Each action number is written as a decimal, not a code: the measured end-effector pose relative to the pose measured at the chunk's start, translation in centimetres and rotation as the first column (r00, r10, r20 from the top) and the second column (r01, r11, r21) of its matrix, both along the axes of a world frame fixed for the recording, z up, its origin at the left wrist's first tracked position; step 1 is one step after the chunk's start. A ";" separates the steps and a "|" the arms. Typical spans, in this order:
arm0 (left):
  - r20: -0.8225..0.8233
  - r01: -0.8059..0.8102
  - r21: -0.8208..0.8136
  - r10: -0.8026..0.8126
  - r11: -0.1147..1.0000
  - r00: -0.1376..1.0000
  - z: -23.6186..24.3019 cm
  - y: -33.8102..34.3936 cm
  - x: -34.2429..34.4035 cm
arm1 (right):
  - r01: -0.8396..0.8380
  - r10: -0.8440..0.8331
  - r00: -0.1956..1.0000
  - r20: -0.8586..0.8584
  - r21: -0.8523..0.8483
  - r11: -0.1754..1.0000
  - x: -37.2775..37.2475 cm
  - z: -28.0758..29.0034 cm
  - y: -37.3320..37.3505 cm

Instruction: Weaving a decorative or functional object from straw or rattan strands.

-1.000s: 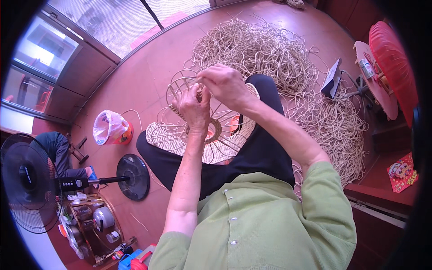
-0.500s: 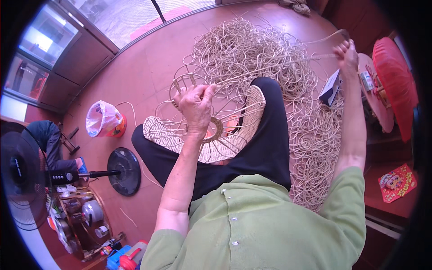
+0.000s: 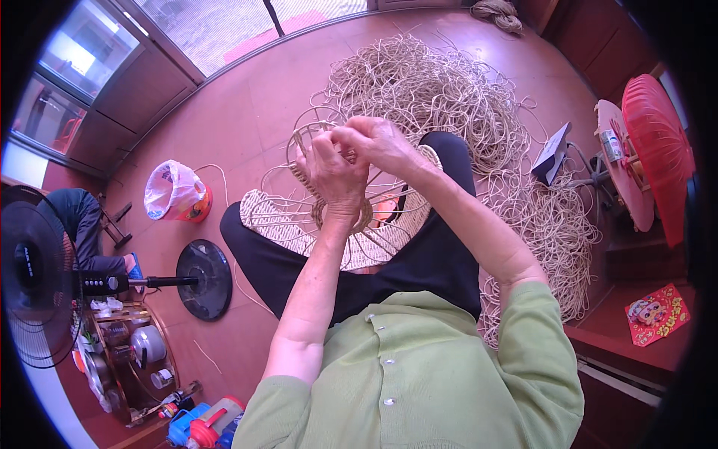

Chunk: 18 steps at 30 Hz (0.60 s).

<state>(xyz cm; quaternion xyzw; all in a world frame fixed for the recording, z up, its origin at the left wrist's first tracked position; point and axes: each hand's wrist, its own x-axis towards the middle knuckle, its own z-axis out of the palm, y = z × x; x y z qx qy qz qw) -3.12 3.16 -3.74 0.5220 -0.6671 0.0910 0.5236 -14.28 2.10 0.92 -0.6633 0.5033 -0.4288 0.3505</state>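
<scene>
A wire frame (image 3: 305,129) with rings and spokes, partly woven with pale cord, rests over my lap. Its wide woven band (image 3: 277,228) curves across my thighs. My left hand (image 3: 334,178) is closed around the upper part of the frame. Close against its fingers, my right hand (image 3: 379,144) is bent over the same spot, its fingers pinched together on the cord. The exact grip is hidden behind the knuckles. An orange and black object (image 3: 387,208) shows between the spokes; its kind is unclear.
A large tangled heap of pale cord (image 3: 441,97) spreads ahead and down my right side. To the left are a lined bucket (image 3: 173,193), a standing fan (image 3: 34,273) with a round base, and a low rack (image 3: 138,355). A red-covered stool (image 3: 651,150) stands right.
My right hand has come in from far out at the right, where it drew a length of cord taut, to meet my left hand at the frame. The left hand keeps its hold.
</scene>
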 end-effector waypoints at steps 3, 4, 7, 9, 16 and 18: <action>-0.030 -0.026 -0.007 0.025 1.000 0.999 0.0 0.1 0.0 | -0.330 0.157 0.891 0.425 0.369 0.869 -0.2 0.5 -0.5; -0.051 0.010 0.021 -0.009 1.000 0.999 0.0 0.0 0.0 | -0.299 0.136 0.893 0.429 0.338 0.893 -0.2 0.5 -0.5; -0.062 0.014 0.024 -0.013 1.000 0.998 -0.1 -0.1 0.5 | 0.026 -0.233 0.888 -0.397 -0.461 0.887 0.2 0.2 0.4; -0.058 0.069 0.097 -0.063 0.993 0.996 -0.2 -0.2 0.8 | 0.115 -0.160 0.980 -0.116 -0.327 0.938 0.4 0.3 2.0; -0.045 0.181 -0.039 -0.183 0.983 0.982 -0.7 -0.3 2.1 | -0.137 0.181 0.313 0.932 -0.144 0.980 -5.6 7.2 12.6; -0.053 0.179 -0.095 -0.185 0.979 0.981 -0.7 -0.3 2.2 | 0.006 0.169 0.174 0.970 -0.172 0.985 -8.8 10.2 17.4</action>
